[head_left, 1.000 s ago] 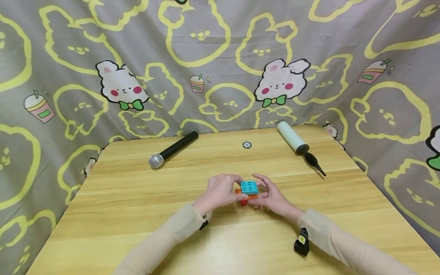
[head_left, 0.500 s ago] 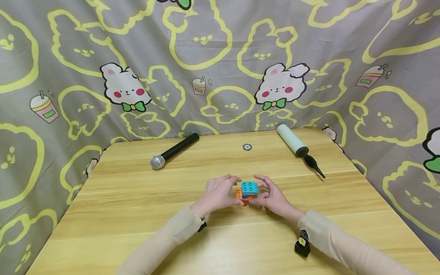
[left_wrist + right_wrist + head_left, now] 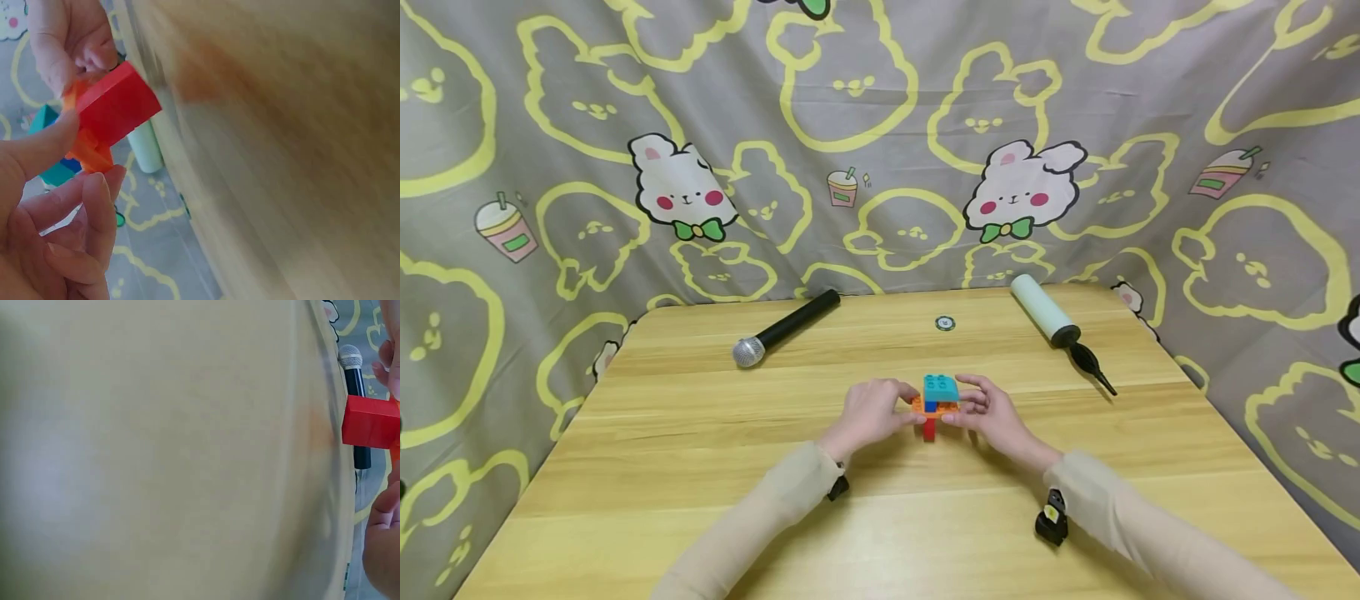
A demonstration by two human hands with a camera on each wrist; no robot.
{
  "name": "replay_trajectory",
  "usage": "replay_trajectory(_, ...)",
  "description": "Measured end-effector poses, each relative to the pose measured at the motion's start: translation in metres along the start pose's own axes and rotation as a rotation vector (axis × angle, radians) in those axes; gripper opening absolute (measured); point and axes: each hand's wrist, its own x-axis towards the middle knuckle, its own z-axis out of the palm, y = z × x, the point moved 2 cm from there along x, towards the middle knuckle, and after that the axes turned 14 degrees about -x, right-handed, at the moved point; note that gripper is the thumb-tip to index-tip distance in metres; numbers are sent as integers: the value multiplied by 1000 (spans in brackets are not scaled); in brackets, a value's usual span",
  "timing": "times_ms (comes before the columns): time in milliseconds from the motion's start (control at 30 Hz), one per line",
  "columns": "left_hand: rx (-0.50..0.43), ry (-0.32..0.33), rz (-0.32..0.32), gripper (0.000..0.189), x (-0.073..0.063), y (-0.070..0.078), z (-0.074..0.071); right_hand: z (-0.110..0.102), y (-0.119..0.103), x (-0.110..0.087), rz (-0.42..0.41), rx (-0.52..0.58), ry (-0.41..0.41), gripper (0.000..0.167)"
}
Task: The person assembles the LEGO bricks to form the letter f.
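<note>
A small stack of toy building bricks is held between both hands above the tabletop. On top is a curved teal brick (image 3: 941, 387) with studs, over a blue brick (image 3: 930, 407). Below these lies an orange plate (image 3: 94, 154), and a red brick (image 3: 120, 105) sticks out underneath. The left hand (image 3: 871, 414) pinches the orange plate's left end with thumb and fingers. From the other side the right hand (image 3: 997, 419) grips its right end, thumb at the near edge. In the right wrist view the red brick (image 3: 370, 422) shows, but the stack's upper part is cut off.
A black microphone (image 3: 790, 327) with a silver head lies at the back left of the wooden table (image 3: 685, 467). A round chip (image 3: 945, 323) lies at the back middle. A pale green hand pump (image 3: 1043, 309) with a black nozzle lies back right. Patterned cloth hangs behind.
The brick stack has risen and tilted, so more of the red brick and the blue brick shows. The left hand's fingers loosened around the stack, then closed on the orange plate.
</note>
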Motion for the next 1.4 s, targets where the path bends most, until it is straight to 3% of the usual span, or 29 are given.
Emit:
replay_trajectory(267, -45, 98, -71, 38, 17, -15, -3, -3, -13, 25, 41, -12, 86, 42)
replay_trajectory(500, -27, 179, -125, 38, 40, -27, -4, -3, -18, 53, 103, -45, 171, 36)
replay_trajectory(633, 5, 148, -163, 34, 53, -34, -2, 1, -11, 64, 195, -113, 200, 37)
replay_trajectory(800, 83, 61, -213, 29, 60, -43, 4, 10, -1, 69, 263, -69, 166, 32)
replay_trajectory(933, 118, 24, -226, 28, 59, -45, 8, 15, 1, 68, 279, -62, 151, 29)
replay_trajectory(1400, 41, -35, -281, 33, 59, -53, 7, 18, 5, 69, 245, -158, 126, 28)
